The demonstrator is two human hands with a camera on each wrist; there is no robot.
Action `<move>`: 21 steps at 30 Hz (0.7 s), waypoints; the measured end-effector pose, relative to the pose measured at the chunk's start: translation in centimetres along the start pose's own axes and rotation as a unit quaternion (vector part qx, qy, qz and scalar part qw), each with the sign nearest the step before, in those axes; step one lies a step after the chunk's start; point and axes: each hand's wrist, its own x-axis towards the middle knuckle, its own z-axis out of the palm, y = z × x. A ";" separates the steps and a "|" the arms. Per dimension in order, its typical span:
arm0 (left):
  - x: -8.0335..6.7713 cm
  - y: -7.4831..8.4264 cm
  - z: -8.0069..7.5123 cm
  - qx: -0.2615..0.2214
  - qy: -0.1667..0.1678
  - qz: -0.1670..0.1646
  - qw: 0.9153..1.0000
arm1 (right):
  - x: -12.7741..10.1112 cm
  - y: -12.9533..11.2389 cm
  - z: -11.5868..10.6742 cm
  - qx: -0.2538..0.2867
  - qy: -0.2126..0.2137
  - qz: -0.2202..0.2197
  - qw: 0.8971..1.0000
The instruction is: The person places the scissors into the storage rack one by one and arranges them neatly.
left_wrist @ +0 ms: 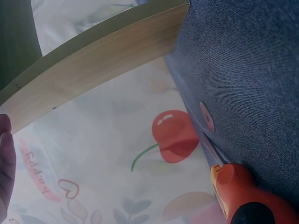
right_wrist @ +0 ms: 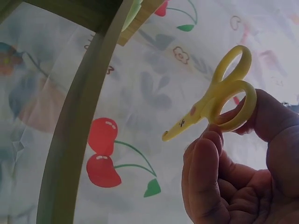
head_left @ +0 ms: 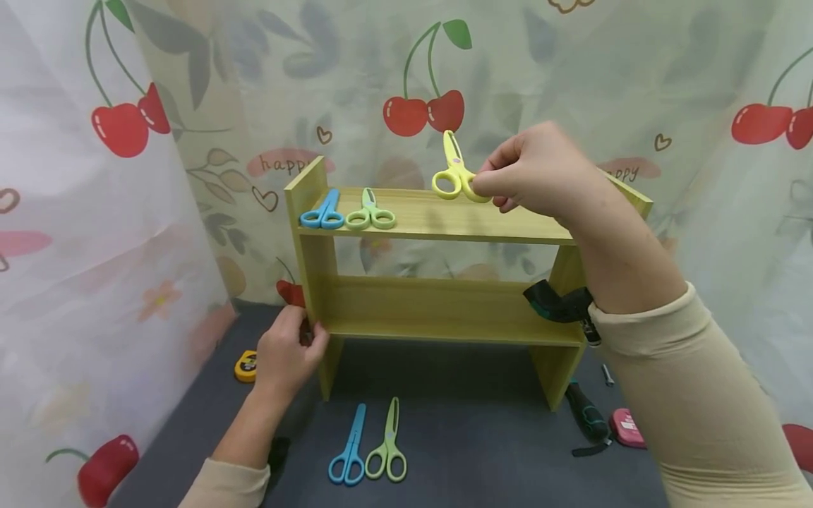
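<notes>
My right hand (head_left: 540, 169) pinches one handle loop of the yellow scissors (head_left: 452, 164) between thumb and fingers. Raised over the top board of the wooden shelf (head_left: 438, 307), these scissors point blade-up in the head view. In the right wrist view the other loop of the yellow scissors (right_wrist: 244, 60) stays free. My left hand (head_left: 286, 353) grips the shelf's left side panel at its front edge, around middle-board height. Blue scissors (head_left: 324, 212) and green scissors (head_left: 370, 210) lie side by side on the top board's left end.
On the dark table before the shelf lie another blue pair of scissors (head_left: 349, 448) and another green pair (head_left: 389, 448). A yellow tape measure (head_left: 246, 367) sits left; a black-and-green screwdriver (head_left: 587, 413), a pink tape measure (head_left: 627, 427) and a small wrench (head_left: 607, 375) lie right.
</notes>
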 end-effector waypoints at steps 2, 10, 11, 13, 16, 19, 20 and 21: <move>0.0 0.0 0.1 0.001 0.003 0.001 1.000 | 0.4 -0.2 0.2 -0.005 -0.008 0.005 1.000; 0.1 0.1 -0.1 0.002 0.010 0.005 1.000 | 1.8 -0.7 1.1 -0.019 -0.026 0.022 0.999; 0.1 0.1 -0.1 0.003 0.010 0.006 1.000 | 2.1 -0.8 1.2 -0.019 -0.030 0.024 0.999; 0.1 0.1 -0.2 0.004 0.008 0.007 1.000 | 2.6 -0.7 1.5 -0.021 -0.036 0.029 0.999; 0.0 0.2 -0.2 0.003 0.007 0.007 1.000 | 3.3 -0.4 2.0 -0.023 -0.044 0.036 0.998; 0.0 0.2 -0.1 0.001 0.006 0.007 1.000 | 3.8 0.0 2.5 -0.032 -0.050 0.042 0.997; 0.0 0.3 -0.1 0.001 0.006 0.007 1.000 | 4.0 0.1 2.7 -0.033 -0.052 0.044 0.997; 0.0 0.3 -0.1 0.001 0.007 0.007 1.000 | 4.1 0.2 2.8 -0.036 -0.056 0.044 0.997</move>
